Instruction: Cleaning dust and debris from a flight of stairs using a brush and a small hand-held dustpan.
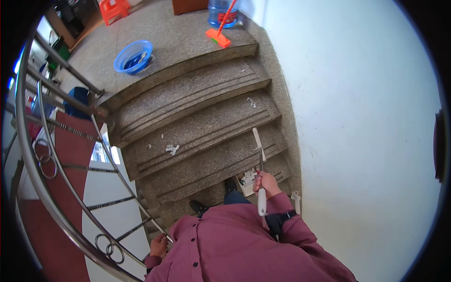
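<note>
Scene: A person in a maroon shirt stands on a speckled stone staircase, looking down the curved treads toward a landing below.
Right hand: The right hand is closed around the white grip of a long-handled dustpan, its slim handle angled out over the steps.
Dustpan: The white pan sits low beside the person's shoes, close to the white wall, with crumpled paper already in it.
Left hand: The left hand rests at the steel railing, fingers curled near a baluster; whether it grips firmly cannot be told.
Litter: White paper scraps lie on a tread below, with smaller bits further down near the wall.
Landing: A blue basin, an orange-headed mop and a large blue water bottle stand there.
Doing it well: Judging by the load, the pan is best kept level and low so nothing spills, its lip set flat against each tread, with the railing side used for balance while descending.
</note>
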A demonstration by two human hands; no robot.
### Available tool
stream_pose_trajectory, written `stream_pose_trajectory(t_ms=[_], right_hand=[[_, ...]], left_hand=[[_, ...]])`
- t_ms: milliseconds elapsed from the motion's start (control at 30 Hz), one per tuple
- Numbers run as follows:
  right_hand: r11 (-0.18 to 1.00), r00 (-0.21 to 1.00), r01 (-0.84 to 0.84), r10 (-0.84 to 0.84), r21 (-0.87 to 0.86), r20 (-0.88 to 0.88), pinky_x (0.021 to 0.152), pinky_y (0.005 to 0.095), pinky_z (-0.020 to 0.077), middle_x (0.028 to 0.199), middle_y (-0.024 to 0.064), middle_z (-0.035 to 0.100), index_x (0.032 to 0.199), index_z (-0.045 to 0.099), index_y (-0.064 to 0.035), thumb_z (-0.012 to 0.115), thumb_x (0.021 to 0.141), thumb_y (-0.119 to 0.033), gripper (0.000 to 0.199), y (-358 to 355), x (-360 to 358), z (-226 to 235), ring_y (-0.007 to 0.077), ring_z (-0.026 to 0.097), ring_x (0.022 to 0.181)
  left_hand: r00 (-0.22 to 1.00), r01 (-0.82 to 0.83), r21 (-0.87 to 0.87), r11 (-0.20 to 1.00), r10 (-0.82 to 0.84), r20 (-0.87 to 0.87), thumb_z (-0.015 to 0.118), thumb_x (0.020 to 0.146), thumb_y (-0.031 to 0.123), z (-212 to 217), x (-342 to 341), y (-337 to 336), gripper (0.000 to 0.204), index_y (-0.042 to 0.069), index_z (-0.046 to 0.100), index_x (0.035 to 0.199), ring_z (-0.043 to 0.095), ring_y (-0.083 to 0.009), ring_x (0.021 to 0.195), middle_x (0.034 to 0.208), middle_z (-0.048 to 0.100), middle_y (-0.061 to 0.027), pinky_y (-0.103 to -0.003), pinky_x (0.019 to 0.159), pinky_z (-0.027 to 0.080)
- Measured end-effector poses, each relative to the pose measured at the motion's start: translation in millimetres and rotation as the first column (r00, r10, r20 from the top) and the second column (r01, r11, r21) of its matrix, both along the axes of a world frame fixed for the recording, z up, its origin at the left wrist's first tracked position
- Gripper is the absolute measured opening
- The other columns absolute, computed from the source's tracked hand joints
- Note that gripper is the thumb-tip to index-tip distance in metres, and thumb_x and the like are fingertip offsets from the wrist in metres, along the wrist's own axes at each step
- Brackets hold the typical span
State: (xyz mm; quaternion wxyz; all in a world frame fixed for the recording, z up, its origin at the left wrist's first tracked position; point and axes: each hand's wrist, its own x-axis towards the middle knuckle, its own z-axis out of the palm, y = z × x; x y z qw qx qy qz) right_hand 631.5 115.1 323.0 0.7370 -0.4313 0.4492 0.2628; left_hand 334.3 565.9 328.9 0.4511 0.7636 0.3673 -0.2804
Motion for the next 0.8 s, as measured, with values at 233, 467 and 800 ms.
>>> stream_pose_trajectory(t_ms=[233,467,800], right_hand=[[0.996,0.996,0.087,-0.087,0.034,0.014,0.040,0.0312,0.0366,0.062,-0.0025,0.044,0.084,0.046,-0.0148,0.050,0.100,-0.025,0.019,-88,29,95,0.0116,0.043,0.048],[0.999,0.987,0.044,-0.042,-0.008,0.158,0.040,0.0254,0.0333,0.062,-0.0058,0.042,0.115,0.051,-0.0117,0.052,0.103,-0.028,0.020,-116,61,151,0.0065,0.039,0.046],[0.987,0.913,-0.104,0.144,-0.123,0.381,0.036,0.0274,0.0343,0.062,-0.0028,0.044,0.093,0.047,-0.0129,0.055,0.103,-0.026,0.019,-151,128,153,0.0079,0.042,0.042]], left_hand=[[0.975,0.209,0.045,0.977,-0.212,0.071,0.056,0.096,0.020,-16,62,-33,0.041,-0.001,0.063,0.131,0.060,-0.0132,0.057,0.076,0.067,-0.0057,-0.031,0.049,0.047],[0.997,0.070,-0.019,0.997,-0.070,0.031,0.058,0.096,0.021,3,115,-63,0.037,0.001,0.065,0.126,0.055,-0.0118,0.051,0.071,0.061,-0.0025,-0.029,0.045,0.044],[0.988,0.151,0.064,0.986,-0.150,-0.023,0.060,0.096,0.023,22,129,-109,0.032,0.003,0.068,0.119,0.057,-0.0126,0.054,0.071,0.062,-0.0033,-0.030,0.046,0.045]])
